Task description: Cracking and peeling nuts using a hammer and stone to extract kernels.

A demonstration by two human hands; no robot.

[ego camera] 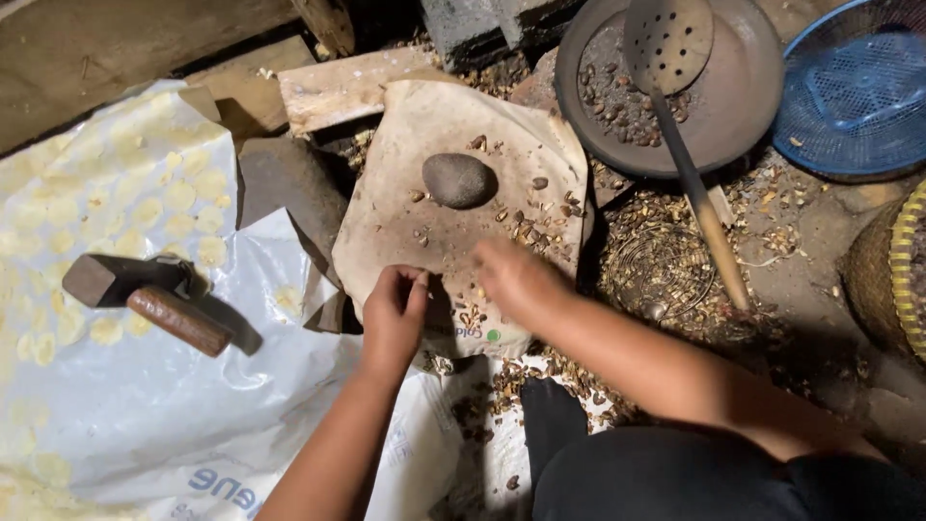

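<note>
Dark trousers (675, 473) are filling the bottom of the view, and both forearms are reaching out over them toward a worn, tan sack cloth (424, 212) lying on the floor. Her left hand (394, 314) is curling at the near edge of that cloth, its fingertips pressed together as if pinching something small; what it is, I cannot tell. Just beside it, the right hand (516, 275) is hovering low over the cloth, blurred, fingers loosely bent over scattered nut shells (526, 227); whether it is holding anything I cannot tell. Beyond both hands, near the middle of the cloth, 1 rounded grey stone (458, 180) is sitting apart from them. Well to the left, a hammer (145, 294) with a wooden handle is resting on a white plastic sheet (193, 405). Farther back on the right, a perforated ladle (675, 68) is leaning in a dark round pan (743, 106), next to a blue basket (854, 87).
</note>
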